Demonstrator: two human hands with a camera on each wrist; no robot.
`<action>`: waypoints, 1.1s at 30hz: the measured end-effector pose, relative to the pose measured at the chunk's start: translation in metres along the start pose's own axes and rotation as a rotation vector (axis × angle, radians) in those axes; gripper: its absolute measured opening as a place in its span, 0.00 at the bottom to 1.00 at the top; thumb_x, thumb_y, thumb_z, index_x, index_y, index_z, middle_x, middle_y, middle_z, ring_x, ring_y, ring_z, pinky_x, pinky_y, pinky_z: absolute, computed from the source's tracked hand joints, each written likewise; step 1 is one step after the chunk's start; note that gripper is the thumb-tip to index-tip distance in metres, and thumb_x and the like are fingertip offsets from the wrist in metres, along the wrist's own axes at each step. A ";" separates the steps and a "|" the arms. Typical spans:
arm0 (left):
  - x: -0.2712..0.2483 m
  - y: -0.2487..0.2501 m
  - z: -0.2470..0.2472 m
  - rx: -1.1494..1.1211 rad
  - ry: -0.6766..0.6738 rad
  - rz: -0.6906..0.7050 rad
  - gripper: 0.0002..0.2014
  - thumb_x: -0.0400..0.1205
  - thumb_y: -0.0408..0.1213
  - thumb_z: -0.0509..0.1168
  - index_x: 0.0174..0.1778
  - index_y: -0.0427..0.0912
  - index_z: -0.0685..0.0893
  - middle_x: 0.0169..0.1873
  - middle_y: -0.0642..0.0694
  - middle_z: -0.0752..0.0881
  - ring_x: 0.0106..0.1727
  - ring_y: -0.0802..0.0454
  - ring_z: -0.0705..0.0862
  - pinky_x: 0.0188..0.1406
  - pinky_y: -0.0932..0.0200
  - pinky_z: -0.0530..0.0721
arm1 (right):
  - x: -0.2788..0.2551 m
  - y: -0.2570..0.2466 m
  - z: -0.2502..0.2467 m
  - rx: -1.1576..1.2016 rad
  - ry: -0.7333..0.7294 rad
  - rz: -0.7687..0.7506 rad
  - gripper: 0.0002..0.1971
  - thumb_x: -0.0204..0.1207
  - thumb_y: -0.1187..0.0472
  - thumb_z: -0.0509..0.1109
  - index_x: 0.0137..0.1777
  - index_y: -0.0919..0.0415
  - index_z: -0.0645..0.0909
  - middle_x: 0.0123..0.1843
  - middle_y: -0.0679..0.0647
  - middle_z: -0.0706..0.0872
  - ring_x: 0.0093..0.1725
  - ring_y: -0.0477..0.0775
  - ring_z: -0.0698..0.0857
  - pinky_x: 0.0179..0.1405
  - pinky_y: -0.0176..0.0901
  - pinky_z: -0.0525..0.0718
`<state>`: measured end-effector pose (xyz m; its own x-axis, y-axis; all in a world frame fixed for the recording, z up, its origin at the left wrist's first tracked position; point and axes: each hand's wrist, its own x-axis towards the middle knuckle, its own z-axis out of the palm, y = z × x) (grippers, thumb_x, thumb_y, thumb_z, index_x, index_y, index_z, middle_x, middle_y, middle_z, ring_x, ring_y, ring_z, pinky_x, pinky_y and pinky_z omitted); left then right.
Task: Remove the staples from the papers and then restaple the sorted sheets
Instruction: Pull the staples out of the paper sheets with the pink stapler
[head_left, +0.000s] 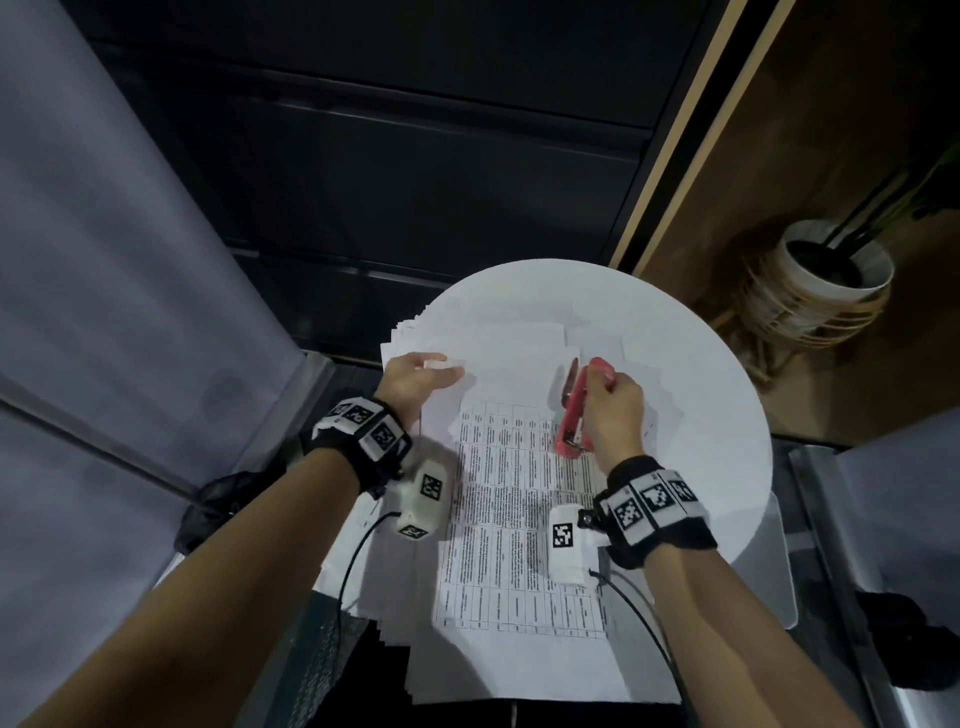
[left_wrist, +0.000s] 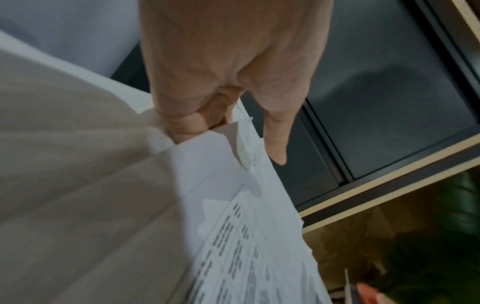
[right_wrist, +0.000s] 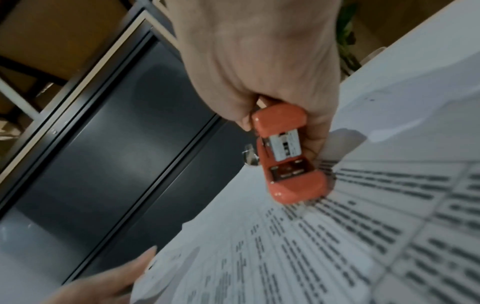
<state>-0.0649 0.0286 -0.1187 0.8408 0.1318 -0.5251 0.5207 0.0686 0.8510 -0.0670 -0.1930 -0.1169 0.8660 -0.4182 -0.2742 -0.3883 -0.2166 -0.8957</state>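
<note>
A stack of white sheets, the top one a printed table (head_left: 514, 519), lies on the round white table (head_left: 727, 395) and hangs over its near edge. My left hand (head_left: 421, 376) pinches the far left corner of the sheets (left_wrist: 233, 226), with curled fingers (left_wrist: 187, 123) under the lifted corner and one finger pointing out past the edge. My right hand (head_left: 615, 410) grips a red stapler (head_left: 574, 415) just above the sheets' far right part. In the right wrist view the stapler (right_wrist: 285, 156) points down at the printed paper (right_wrist: 337, 246), its mouth slightly apart.
More white papers (head_left: 493, 332) lie spread at the back of the table. A white plant pot (head_left: 831, 265) stands on the floor at the right. Grey padded surfaces (head_left: 104, 312) flank the table at the left, and dark cabinet fronts (head_left: 415, 156) stand behind it.
</note>
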 end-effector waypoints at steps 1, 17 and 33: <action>-0.002 -0.002 -0.002 -0.012 -0.050 -0.030 0.22 0.67 0.39 0.82 0.50 0.38 0.81 0.52 0.43 0.88 0.54 0.48 0.86 0.66 0.52 0.78 | 0.001 0.004 -0.005 0.022 0.018 0.010 0.16 0.87 0.52 0.58 0.56 0.65 0.78 0.51 0.61 0.85 0.49 0.60 0.87 0.52 0.58 0.88; 0.018 -0.013 -0.029 0.308 0.062 0.047 0.19 0.70 0.30 0.78 0.54 0.27 0.83 0.50 0.40 0.89 0.56 0.40 0.86 0.66 0.41 0.80 | 0.000 0.019 -0.020 -0.047 0.010 -0.008 0.11 0.84 0.46 0.58 0.48 0.51 0.75 0.48 0.54 0.85 0.55 0.65 0.85 0.69 0.69 0.76; 0.005 0.028 -0.031 0.321 0.065 0.179 0.06 0.76 0.21 0.64 0.35 0.32 0.78 0.25 0.43 0.80 0.24 0.55 0.79 0.25 0.59 0.81 | -0.018 -0.028 0.015 0.146 -0.239 -0.059 0.15 0.87 0.50 0.58 0.62 0.60 0.76 0.50 0.57 0.86 0.44 0.55 0.87 0.38 0.43 0.85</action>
<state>-0.0501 0.0615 -0.0972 0.9170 0.1764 -0.3576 0.3947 -0.2737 0.8771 -0.0670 -0.1667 -0.0922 0.9423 -0.1847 -0.2793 -0.3003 -0.0975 -0.9488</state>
